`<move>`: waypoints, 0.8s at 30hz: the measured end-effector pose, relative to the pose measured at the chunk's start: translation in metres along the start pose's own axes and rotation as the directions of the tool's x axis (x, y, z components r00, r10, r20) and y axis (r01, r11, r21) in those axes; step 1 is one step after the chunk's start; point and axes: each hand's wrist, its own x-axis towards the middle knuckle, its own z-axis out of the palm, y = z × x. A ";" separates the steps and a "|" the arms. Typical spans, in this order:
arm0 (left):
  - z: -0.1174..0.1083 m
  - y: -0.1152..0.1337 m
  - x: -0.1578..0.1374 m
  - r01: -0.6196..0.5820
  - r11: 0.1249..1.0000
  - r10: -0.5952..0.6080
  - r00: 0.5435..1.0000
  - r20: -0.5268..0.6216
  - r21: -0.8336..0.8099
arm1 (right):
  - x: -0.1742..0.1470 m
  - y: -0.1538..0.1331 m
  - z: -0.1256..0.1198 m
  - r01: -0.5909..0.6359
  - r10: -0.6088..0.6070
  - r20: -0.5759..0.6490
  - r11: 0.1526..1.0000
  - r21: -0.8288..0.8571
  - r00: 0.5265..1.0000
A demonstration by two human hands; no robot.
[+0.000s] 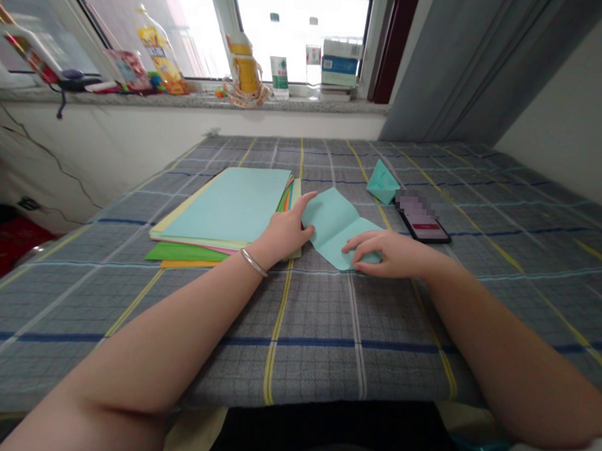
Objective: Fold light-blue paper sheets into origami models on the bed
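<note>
The head camera looks forward and down, close over the plaid cloth [317, 318], with dark clothing [323, 427] at six o'clock and the window [295, 38] at twelve.

We see one paper [333, 213], pale turquoise and plain, opened out on the plaid cloth [317, 318]. A crease slants across its middle from a notch in the far right edge, splitting it into two angular halves. The left half comes to a point at its far end; our right hand [384, 250] covers part of the other half.
</note>
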 end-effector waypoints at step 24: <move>-0.001 0.012 -0.034 -0.348 0.919 0.339 0.938 0.076 0.188 | 0.001 0.003 -0.003 -0.293 0.293 0.013 0.953 0.073 0.956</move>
